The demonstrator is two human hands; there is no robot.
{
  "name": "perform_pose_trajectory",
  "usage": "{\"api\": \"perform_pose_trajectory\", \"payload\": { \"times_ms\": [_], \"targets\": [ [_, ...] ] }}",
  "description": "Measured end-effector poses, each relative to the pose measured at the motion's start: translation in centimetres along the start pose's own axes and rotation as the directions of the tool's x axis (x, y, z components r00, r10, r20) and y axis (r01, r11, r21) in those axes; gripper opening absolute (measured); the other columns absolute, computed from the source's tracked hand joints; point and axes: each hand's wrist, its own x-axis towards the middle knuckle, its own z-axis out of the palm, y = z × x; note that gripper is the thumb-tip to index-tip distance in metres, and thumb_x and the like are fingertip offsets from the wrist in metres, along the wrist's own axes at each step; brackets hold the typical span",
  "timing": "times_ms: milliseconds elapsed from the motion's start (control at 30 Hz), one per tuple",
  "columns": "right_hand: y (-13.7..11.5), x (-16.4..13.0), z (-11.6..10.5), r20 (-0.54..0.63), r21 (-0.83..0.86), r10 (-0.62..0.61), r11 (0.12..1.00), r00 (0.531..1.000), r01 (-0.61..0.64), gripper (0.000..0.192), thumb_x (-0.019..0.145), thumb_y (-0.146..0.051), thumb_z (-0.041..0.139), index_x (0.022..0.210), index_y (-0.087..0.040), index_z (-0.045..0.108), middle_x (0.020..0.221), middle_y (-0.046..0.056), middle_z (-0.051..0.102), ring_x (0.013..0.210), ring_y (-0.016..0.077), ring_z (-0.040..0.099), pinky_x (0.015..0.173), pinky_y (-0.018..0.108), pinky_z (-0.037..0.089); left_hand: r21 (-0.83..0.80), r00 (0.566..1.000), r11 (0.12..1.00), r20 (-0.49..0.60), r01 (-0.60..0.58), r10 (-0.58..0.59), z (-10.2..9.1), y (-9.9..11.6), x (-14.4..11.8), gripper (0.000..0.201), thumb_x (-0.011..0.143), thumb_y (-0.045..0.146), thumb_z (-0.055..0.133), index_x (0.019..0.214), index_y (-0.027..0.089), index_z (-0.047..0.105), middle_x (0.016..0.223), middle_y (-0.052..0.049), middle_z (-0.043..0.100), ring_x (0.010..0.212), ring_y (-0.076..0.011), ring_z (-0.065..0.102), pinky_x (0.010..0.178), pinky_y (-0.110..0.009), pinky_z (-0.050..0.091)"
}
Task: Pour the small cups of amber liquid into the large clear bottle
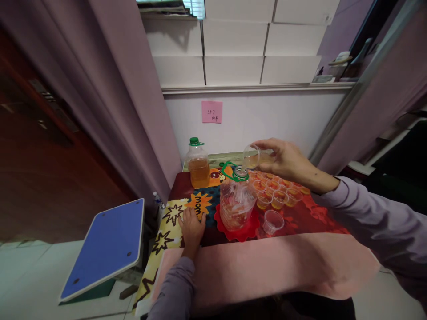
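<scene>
My right hand (282,158) grips a clear plastic cup (251,156), tilted on its side with its rim over the mouth of a large clear jug (237,202). Pale liquid shows inside the cup. The jug is uncapped, has a green handle ring (230,171) at its neck, and stands in a red scalloped dish (245,234). My left hand (192,226) lies flat on the patterned tablecloth, left of the jug, holding nothing. One clear cup (273,221) stands apart to the jug's right. Behind it are several cups of amber liquid (271,186) in rows.
A second jug (199,166), green-capped and partly filled with amber liquid, stands at the back left. A pink cloth (273,262) covers the table's front edge. Left of the table is a blue-topped stand (106,244). A white wall with a pink note (211,112) rises behind.
</scene>
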Motion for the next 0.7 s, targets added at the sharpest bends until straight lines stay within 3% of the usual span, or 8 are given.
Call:
{"api": "perform_pose_trajectory", "payload": {
  "times_ms": [267, 700],
  "targets": [
    [-0.34, 0.19, 0.28, -0.002, -0.114, -0.099, 0.989, 0.995, 0.098, 0.055, 0.080, -0.025, 0.083, 0.135, -0.029, 0.083, 0.124, 0.008, 0.083, 0.100, 0.0308, 0.079, 0.092, 0.045, 0.063, -0.002, 1.000, 1.000, 0.002, -0.005, 0.005, -0.12, -0.07, 0.08, 0.057, 0.104, 0.044, 0.055, 0.149, 0.011, 0.067, 0.160, -0.027, 0.063, 0.153, -0.0397, 0.054, 0.132, -0.066, 0.034],
    [-0.16, 0.40, 0.99, 0.002, -0.206, -0.216, 0.955, 0.976, 0.212, 0.059, 0.082, -0.021, 0.082, 0.140, -0.031, 0.080, 0.131, 0.008, 0.082, 0.111, 0.0333, 0.077, 0.095, 0.046, 0.063, -0.010, 1.000, 1.000, 0.008, -0.010, 0.010, -0.49, 0.11, 0.02, 0.056, 0.104, 0.044, 0.054, 0.148, 0.012, 0.067, 0.160, -0.026, 0.064, 0.151, -0.0397, 0.055, 0.131, -0.067, 0.034]
  ]
}}
